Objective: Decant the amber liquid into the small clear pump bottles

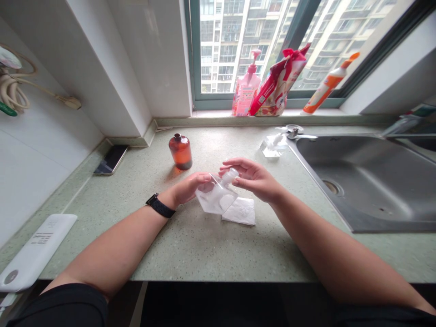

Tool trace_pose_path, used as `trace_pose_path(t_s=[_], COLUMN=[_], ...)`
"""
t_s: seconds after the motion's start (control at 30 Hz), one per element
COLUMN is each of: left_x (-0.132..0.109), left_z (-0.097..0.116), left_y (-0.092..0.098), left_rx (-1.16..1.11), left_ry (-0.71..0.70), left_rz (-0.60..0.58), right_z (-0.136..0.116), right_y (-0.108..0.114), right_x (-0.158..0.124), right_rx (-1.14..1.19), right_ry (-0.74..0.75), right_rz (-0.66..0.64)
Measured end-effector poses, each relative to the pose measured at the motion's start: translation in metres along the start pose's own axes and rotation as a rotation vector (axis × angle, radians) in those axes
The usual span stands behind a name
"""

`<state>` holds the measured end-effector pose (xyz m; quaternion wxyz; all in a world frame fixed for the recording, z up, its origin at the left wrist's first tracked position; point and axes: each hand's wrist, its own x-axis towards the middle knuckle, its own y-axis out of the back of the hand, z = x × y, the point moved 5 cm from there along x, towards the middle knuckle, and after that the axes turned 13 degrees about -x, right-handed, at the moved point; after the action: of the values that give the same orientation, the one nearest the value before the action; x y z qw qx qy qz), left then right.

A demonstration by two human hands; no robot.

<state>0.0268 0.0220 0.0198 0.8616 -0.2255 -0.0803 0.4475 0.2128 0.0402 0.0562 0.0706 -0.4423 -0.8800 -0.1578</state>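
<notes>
A clear, square-sided bottle without a cap is tilted above the counter, its neck pointing up and to the right. My left hand grips its left side, with a black watch on the wrist. Around the bottle's neck, my right hand has its fingers apart, the thumb close to the mouth; whether it touches cannot be made out. A folded white tissue lies on the counter below and right of the bottle. An open amber bottle with some liquid stands behind my left hand.
Near the tap stands a clear pump bottle. A steel sink is at the right. A phone and a white power bank lie at the left. The windowsill holds a pink pump bottle, a red bag and an orange bottle.
</notes>
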Motion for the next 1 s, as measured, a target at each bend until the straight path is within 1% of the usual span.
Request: trace_pose_path(t_s=[0.03,0.1,0.27,0.33,0.4,0.57,0.67,0.73,0.77,0.83,0.93,1.0], left_x=[0.0,0.0,-0.006,-0.007,-0.005,0.001,0.0,-0.002,-0.003,-0.003,-0.003,-0.004], left_z=[0.0,-0.001,-0.009,-0.009,-0.006,0.008,0.012,0.014,0.015,0.016,0.015,0.015], left_y=[0.001,0.003,0.001,-0.001,0.0,0.011,0.016,0.018,0.019,0.018,0.014,0.012], left_rx=[0.013,0.023,-0.027,-0.035,0.002,0.261,0.409,0.475,0.505,0.554,0.597,0.616], left_ry=[-0.011,0.005,0.147,0.161,0.09,-0.24,-0.363,-0.436,-0.466,-0.503,-0.528,-0.553], left_rz=[0.015,0.009,-0.126,-0.161,-0.127,0.116,0.191,0.239,0.256,0.263,0.235,0.237], right_z=[0.0,-0.001,-0.005,-0.004,-0.002,0.01,0.02,0.024,0.026,0.026,0.02,0.019], right_y=[0.0,0.0,-0.008,-0.01,-0.008,0.008,0.025,0.036,0.038,0.037,0.023,0.017], right_x=[0.0,0.0,-0.003,-0.003,-0.002,0.001,0.003,0.002,0.002,0.003,0.005,0.005], right_rx=[-0.015,-0.039,0.014,0.018,-0.017,-0.113,-0.155,-0.14,-0.116,-0.074,-0.08,-0.091], right_ry=[-0.005,0.006,0.049,0.034,0.006,-0.07,-0.101,-0.113,-0.117,-0.116,-0.097,-0.087], right_rz=[-0.015,-0.042,-0.102,-0.09,-0.025,0.165,0.3,0.396,0.424,0.417,0.283,0.231])
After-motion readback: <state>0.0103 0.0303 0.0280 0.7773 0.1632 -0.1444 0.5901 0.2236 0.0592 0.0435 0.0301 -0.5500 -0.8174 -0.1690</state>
